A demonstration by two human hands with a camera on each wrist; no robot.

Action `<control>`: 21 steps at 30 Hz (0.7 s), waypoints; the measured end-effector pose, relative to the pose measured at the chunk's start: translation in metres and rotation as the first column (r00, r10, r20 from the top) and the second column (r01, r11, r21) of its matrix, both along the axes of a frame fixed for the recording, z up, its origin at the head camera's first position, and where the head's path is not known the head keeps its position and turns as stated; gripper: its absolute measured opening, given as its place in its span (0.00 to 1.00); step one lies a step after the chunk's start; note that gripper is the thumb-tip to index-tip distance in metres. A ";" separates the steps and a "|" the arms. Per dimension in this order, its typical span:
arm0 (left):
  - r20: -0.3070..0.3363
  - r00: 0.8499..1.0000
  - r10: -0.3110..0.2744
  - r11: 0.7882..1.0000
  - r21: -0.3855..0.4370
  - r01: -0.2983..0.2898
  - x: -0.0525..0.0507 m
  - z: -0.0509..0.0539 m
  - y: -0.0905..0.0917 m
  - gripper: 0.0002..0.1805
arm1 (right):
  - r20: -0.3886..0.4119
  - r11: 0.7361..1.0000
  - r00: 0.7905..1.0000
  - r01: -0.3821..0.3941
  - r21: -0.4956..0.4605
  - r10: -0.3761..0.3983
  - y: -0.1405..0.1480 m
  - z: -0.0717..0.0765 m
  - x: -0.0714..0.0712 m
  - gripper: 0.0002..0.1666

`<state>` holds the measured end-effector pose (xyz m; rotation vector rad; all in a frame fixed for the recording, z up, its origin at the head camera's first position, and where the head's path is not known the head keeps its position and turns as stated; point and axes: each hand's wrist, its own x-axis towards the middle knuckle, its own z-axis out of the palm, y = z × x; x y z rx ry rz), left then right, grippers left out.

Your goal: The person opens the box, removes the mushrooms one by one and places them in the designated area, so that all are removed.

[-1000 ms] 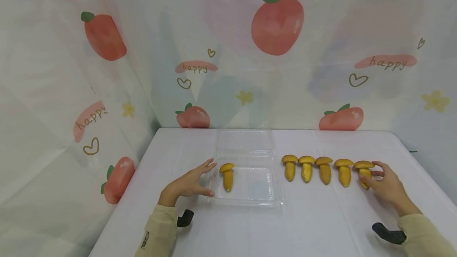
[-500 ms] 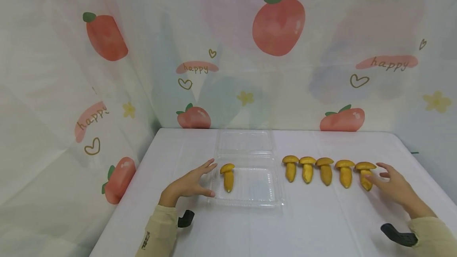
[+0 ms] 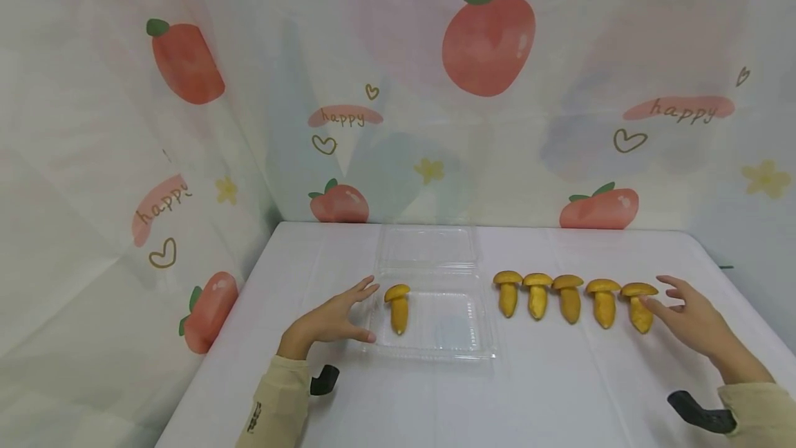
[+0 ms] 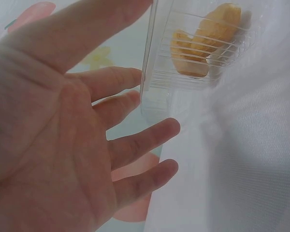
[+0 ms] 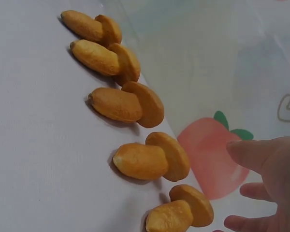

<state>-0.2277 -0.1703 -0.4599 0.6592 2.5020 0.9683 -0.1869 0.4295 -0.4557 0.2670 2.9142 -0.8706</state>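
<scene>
Beside the left edge of a clear plastic container (image 3: 435, 351), my left hand (image 3: 326, 320) rests with its fingers spread. In the left wrist view, that hand's (image 4: 63, 135) fingers are extended toward the container's side wall. One yellow-brown mushroom (image 3: 399, 313) lies in the container's left part. To the right, several like mushrooms lie in a row, caps to the back. My right hand (image 3: 693, 313) hovers just right of the end mushroom (image 3: 640, 310), fingers loosely extended and holding nothing. In the right wrist view, the hand (image 5: 270, 179) is apart from the mushrooms (image 5: 140, 162).
The container's lid (image 3: 425, 246) lies folded back toward the rear curtain. A white cloth covers the table (image 3: 528, 393). Curtains with printed fruit (image 3: 488, 47) stand behind and to the left. A black strap end (image 3: 699, 413) juts from the right sleeve; another (image 3: 325, 380) from the left.
My right hand has let go of the end mushroom and drawn away to the right. That mushroom stays in the row. My left hand has hardly moved.
</scene>
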 end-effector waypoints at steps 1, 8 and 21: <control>0.002 1.000 0.001 1.000 -0.001 -0.001 0.000 0.000 0.000 0.53 | -0.013 1.000 1.000 -0.001 0.006 0.001 -0.003 0.001 0.000 0.49; -0.001 1.000 0.009 1.000 -0.006 -0.009 0.000 0.000 0.000 0.54 | -0.118 1.000 0.993 -0.016 0.019 0.018 -0.024 0.009 0.002 0.43; -0.010 1.000 0.004 1.000 -0.007 -0.005 0.000 -0.001 0.000 0.54 | -0.173 0.996 0.982 -0.086 -0.020 0.082 -0.065 0.019 0.008 0.38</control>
